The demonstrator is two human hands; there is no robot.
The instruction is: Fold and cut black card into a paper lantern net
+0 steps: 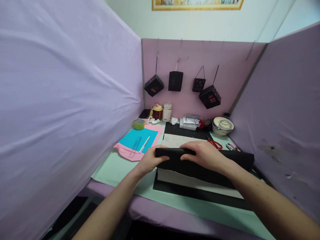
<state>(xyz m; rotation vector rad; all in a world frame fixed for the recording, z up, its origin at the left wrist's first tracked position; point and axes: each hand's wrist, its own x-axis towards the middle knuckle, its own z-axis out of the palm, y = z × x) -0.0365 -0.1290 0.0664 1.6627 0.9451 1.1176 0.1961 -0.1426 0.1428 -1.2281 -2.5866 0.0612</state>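
Forearms, ours, enter from the lower frame. Black paper sheet (200, 195) lies at centre, its far part rolled into a black roll (240, 159); rolling looks underway, and we judge even pressure comes next. Right hand (206, 155) lies palm-down, fingers curled over the roll. Left hand (150, 160) grips its left end, fingers closed around it.

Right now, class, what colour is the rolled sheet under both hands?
Black: the rolled sheet, pressed by the left hand and right hand, shows best in the head view.
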